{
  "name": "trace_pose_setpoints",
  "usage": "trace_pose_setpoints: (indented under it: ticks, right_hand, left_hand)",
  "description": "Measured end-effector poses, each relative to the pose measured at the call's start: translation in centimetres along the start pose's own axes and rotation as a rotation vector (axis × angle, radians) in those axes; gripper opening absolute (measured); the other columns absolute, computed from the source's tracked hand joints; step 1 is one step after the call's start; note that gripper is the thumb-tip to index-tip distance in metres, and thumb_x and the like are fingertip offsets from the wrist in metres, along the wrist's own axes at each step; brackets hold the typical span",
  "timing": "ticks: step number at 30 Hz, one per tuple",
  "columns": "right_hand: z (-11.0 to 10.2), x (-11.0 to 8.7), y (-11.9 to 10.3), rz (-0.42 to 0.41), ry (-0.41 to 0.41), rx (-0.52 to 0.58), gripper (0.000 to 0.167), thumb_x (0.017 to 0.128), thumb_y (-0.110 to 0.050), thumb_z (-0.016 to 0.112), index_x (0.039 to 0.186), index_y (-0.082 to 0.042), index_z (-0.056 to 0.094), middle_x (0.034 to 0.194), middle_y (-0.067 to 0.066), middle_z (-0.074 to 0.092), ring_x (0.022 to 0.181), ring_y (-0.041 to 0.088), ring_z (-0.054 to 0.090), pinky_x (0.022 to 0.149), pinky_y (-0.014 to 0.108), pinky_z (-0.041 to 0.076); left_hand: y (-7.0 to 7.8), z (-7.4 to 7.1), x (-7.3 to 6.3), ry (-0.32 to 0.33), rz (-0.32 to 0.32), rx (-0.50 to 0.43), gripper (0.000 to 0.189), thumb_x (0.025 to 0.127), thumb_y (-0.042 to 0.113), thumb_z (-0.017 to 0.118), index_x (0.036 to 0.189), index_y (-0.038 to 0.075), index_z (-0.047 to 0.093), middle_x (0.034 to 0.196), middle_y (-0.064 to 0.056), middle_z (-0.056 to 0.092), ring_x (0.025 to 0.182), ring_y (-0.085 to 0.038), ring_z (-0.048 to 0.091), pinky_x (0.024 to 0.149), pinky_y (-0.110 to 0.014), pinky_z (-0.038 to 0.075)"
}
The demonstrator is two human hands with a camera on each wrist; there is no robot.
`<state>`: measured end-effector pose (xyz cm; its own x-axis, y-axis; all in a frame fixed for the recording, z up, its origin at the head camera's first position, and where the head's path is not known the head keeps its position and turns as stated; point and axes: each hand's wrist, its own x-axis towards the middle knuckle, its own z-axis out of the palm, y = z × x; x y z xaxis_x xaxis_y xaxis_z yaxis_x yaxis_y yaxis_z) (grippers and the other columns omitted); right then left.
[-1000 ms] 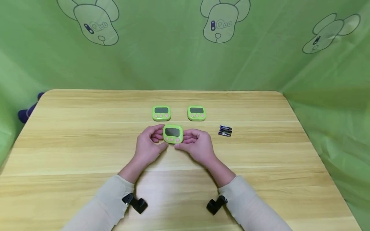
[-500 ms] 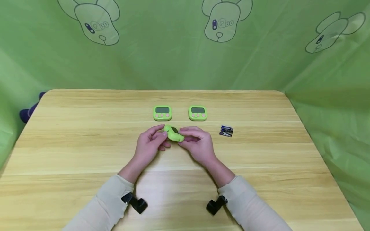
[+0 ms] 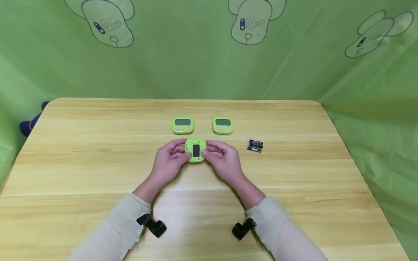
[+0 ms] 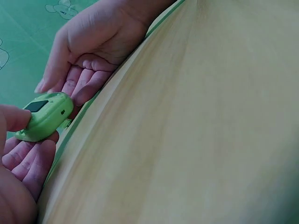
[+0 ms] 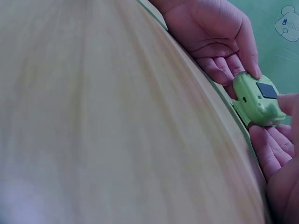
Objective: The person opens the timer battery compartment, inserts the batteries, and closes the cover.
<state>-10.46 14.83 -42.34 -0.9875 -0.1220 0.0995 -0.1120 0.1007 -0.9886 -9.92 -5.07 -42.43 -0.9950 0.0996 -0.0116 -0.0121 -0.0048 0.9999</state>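
Between both hands, a green digital timer (image 3: 196,141) has its back turned up, with a dark rectangular patch (image 3: 196,150) in the middle. My left hand (image 3: 168,158) grips its left edge, thumb on the back and fingers beneath. The right hand (image 3: 224,162) pinches the opposite edge in the same way. From the left wrist view, the timer (image 4: 53,108) looks thick and rounded, with a small dark hole in its side. The right wrist view also shows the timer (image 5: 252,103) between the fingers of both hands. Its screen side is hidden.
Two matching green timers, one at left (image 3: 183,128) and one at right (image 3: 222,128), lie screen up just beyond the hands. Several dark batteries (image 3: 255,145) lie side by side to the right. A green curtain (image 3: 183,65) hangs behind the wooden table (image 3: 98,159).
The held timer has been flipped from screen up, through a tilted pose, to back up. Both thumbs have shifted from its near edge onto its back.
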Motion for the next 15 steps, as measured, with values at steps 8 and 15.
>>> trace_pose_setpoints:
  ticks: [8, 15]
  right_hand:
    - [0.26, 0.17, -0.01, 0.006, 0.02, -0.035, 0.036, 0.081, 0.0, 0.082, 0.114, 0.005, 0.07, 0.094, 0.015, 0.072, 0.078, 0.022, 0.071, 0.073, 0.032, 0.06]
    - [0.31, 0.14, -0.07, 0.009, 0.007, -0.012, 0.03, 0.08, 0.006, 0.081, 0.109, 0.008, 0.071, 0.09, 0.02, 0.072, 0.072, 0.016, 0.069, 0.069, 0.029, 0.059]
  left_hand:
    - [0.01, 0.11, 0.06, -0.014, 0.04, 0.062, 0.043, 0.087, -0.006, 0.072, 0.128, -0.007, 0.06, 0.096, -0.015, 0.072, 0.074, -0.01, 0.064, 0.068, -0.02, 0.055]
    - [-0.06, 0.08, -0.04, -0.055, 0.016, 0.125, 0.04, 0.087, -0.001, 0.075, 0.125, -0.006, 0.063, 0.09, -0.011, 0.072, 0.075, -0.016, 0.067, 0.068, -0.025, 0.057]
